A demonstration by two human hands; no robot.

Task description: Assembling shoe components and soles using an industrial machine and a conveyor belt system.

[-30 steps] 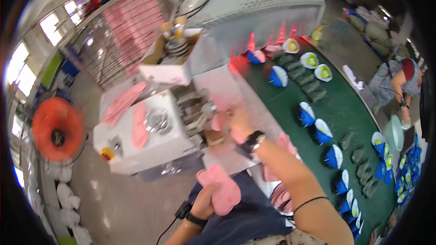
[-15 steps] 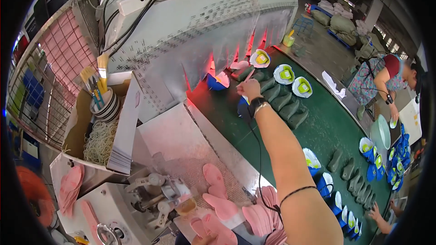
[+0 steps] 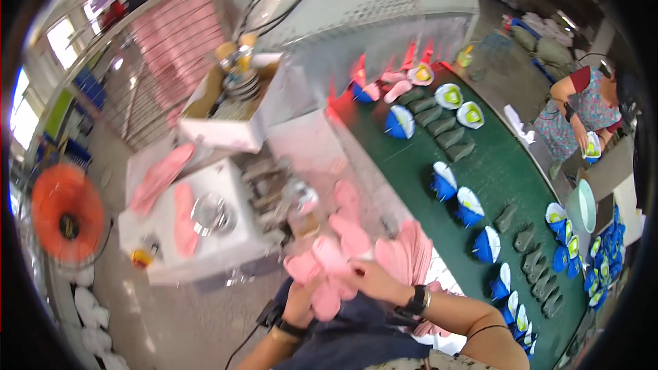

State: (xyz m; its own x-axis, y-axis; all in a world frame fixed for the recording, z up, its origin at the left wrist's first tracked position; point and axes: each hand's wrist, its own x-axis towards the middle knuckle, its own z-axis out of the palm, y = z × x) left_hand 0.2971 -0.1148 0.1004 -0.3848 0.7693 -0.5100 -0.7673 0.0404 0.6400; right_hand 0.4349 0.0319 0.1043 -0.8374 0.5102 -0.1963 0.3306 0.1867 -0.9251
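Note:
Low in the middle of the view, my left hand [image 3: 300, 301] is closed on several pink insoles [image 3: 325, 299] fanned over my lap. My right hand [image 3: 378, 284] reaches in from the right, its fingers closed at the edge of the same bunch. Which single insole it pinches I cannot tell. Just beyond my hands, loose pink insoles [image 3: 351, 233] lie on the worktop. Close to my right hand stands a thick stack of pink insoles [image 3: 410, 252]. Two pink insoles [image 3: 397, 90] rest at the far end of a row of grey-green shoe lasts [image 3: 439, 127].
A green conveyor belt [image 3: 411, 171] carries blue-and-white shoe uppers [image 3: 470, 207] out of a red-lit heater [image 3: 384, 34]. On my left are a metal machine [image 3: 274, 195], a box with brushes [image 3: 226, 133] and an orange fan [image 3: 67, 212]. A co-worker [image 3: 582, 109] handles an upper across the belt.
My right hand has drawn back from the lasts near the heater to the insoles at my lap. Another pink insole now lies by the lasts. The view has swung left.

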